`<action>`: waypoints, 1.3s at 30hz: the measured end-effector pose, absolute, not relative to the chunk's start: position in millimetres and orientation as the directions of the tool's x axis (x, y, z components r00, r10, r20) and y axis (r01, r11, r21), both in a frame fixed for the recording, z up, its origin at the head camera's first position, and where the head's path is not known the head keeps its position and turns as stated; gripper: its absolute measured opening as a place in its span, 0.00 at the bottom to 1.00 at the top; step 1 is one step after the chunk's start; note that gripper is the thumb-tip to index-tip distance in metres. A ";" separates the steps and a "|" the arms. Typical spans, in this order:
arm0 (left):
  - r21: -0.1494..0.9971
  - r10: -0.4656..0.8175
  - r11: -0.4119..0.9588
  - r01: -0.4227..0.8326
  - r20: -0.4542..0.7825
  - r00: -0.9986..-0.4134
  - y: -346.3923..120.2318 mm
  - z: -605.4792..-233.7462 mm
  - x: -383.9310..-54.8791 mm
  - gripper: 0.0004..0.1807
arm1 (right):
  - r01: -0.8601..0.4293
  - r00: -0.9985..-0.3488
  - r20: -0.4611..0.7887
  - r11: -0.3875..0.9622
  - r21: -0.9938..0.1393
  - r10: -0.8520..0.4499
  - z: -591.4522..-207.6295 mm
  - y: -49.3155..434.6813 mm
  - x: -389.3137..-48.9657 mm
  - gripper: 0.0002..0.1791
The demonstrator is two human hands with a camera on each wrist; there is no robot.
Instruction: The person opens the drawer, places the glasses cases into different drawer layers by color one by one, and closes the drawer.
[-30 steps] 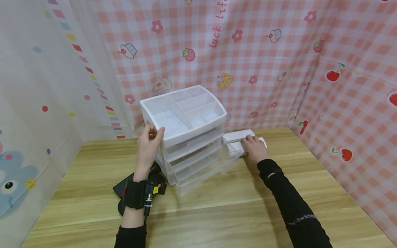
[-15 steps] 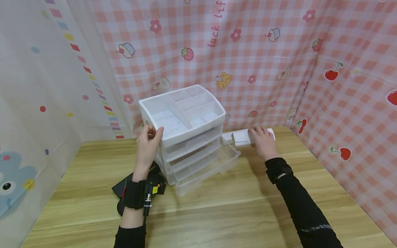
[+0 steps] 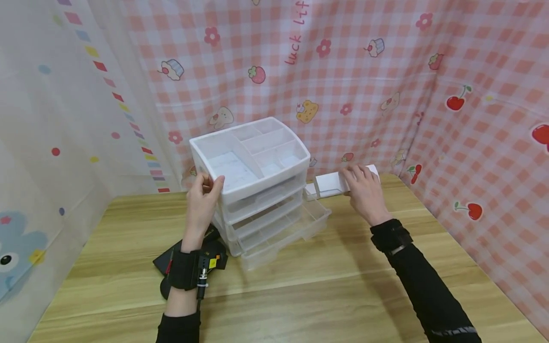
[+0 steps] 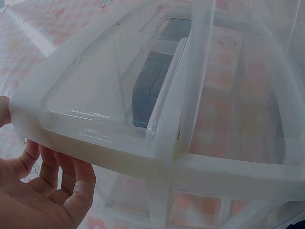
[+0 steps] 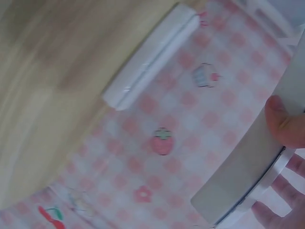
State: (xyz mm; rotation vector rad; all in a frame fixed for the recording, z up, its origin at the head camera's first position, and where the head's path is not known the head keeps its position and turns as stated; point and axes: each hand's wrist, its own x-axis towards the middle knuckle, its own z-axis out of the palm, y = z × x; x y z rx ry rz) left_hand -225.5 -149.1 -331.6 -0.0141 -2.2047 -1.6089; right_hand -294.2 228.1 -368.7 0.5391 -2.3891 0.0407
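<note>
"So, what does the head view show?"

"The left hand (image 3: 201,205) pinches the near left upper corner of the white drawer unit (image 3: 266,184), which stands toward the back of the worktop (image 3: 274,305), its lowest drawer (image 3: 261,258) jutting out. That forearm points almost straight forward."

"And the right hand (image 3: 366,195)?"

"It reaches diagonally forward, fingers bent over a long white piece (image 3: 329,185) just beside the unit, near the back cloth (image 3: 257,47)."

"Left wrist view?"

"Thumb one side of the unit's edge, curled fingers the other."

"Right wrist?"

"Thumb and fingers grip the piece from opposite sides; a white strip (image 5: 151,59) lies where worktop meets cloth."
</note>
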 end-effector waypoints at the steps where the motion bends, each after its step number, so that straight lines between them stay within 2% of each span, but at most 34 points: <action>1: 0.909 -0.229 0.335 0.246 0.332 -0.915 -148.9 -331.5 -225.5 0.14 | -0.398 -0.670 0.638 0.910 0.121 -0.378 -366.3 225.8 -291.7 0.35; 10: 0.901 -0.229 0.345 0.264 0.354 -0.907 -148.3 -332.1 -225.4 0.14 | -0.460 -0.590 0.660 0.866 0.198 -0.465 -348.7 199.9 -267.5 0.36; 17: 0.899 -0.228 0.350 0.265 0.356 -0.906 -149.3 -332.1 -225.6 0.15 | -0.512 -0.504 0.671 0.814 0.275 -0.544 -344.4 175.6 -253.7 0.35; 26: 0.905 -0.228 0.346 0.249 0.339 -0.913 -149.4 -332.6 -225.3 0.15 | -0.570 -0.474 0.633 0.761 0.310 -0.613 -351.0 143.3 -243.2 0.35; 36: 0.906 -0.227 0.341 0.250 0.337 -0.914 -149.7 -332.5 -225.7 0.15 | -0.610 -0.487 0.564 0.722 0.326 -0.667 -362.2 110.8 -238.0 0.34; 39: 0.905 -0.229 0.340 0.256 0.343 -0.911 -149.7 -332.2 -225.6 0.15 | -0.620 -0.471 0.550 0.703 0.349 -0.689 -365.4 104.2 -237.5 0.33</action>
